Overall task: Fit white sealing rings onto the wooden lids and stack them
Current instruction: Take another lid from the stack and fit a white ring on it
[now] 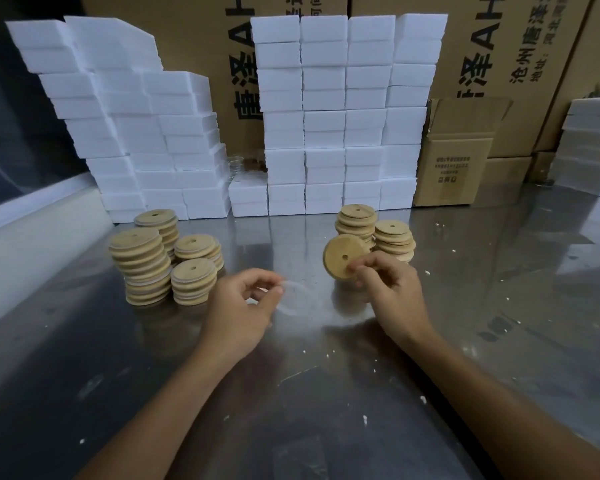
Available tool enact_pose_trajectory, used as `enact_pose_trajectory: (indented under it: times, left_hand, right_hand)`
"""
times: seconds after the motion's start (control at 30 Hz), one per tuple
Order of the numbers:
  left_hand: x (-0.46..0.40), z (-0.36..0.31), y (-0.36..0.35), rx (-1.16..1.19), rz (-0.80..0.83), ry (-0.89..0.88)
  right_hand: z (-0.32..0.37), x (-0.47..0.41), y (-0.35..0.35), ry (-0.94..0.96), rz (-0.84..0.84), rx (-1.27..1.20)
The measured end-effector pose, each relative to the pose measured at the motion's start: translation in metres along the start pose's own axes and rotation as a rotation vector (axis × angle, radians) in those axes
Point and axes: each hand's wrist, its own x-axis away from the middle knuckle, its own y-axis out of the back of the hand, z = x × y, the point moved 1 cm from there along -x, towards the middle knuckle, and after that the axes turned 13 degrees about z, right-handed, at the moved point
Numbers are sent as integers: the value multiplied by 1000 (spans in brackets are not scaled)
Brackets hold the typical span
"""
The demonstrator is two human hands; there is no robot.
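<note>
Nearest, the left hand (243,306) pinches a thin, translucent white sealing ring (300,296) between thumb and fingertips; it looks limp and very light, so it is best held at its rim and stretched gently. Just to its right, the right hand (388,289) grips a wooden lid (342,256) by its lower edge, tilted up on edge. The lid seems stiff, light and easy to grip at its rim. Beyond the right hand stand two lid stacks (394,237); beyond the left hand, four more stacks (142,265). Farther off, white foam blocks (343,116) and cardboard boxes (454,168) rise.
</note>
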Motion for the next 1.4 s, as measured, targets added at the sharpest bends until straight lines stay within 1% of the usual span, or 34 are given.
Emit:
enact_pose_trajectory:
  times: [0.1,0.27,0.47,0.53,0.63,0.73,0.83,0.93,1.13,1.4]
  left_hand:
    - [0,-4,-1,129,4,14]
    - [4,-7,-3,269,4,55]
    - [5,-7,-3,241,-20,134]
    - [6,-7,-4,284,2,165]
    - [7,-11,-9,413,45,192]
    - [9,-16,-11,465,44,188]
    - [9,-17,-11,453,31,168]
    - [9,-18,-11,452,10,162]
    - [10,-18,-11,421,-9,160]
    - [11,-18,-14,281,21,93]
  right_hand:
    - [3,5,-6,33,136,-9]
    - [2,9,-20,80,261,56]
    - [7,10,-26,90,296,34]
    - [8,11,-27,90,297,20]
    - [10,13,-30,88,303,8]
    - [11,13,-32,97,302,4]
    - [11,13,-32,89,323,-10]
    - [9,15,-32,82,355,38]
    - [9,16,-32,49,349,55]
    - [9,14,-30,106,258,125]
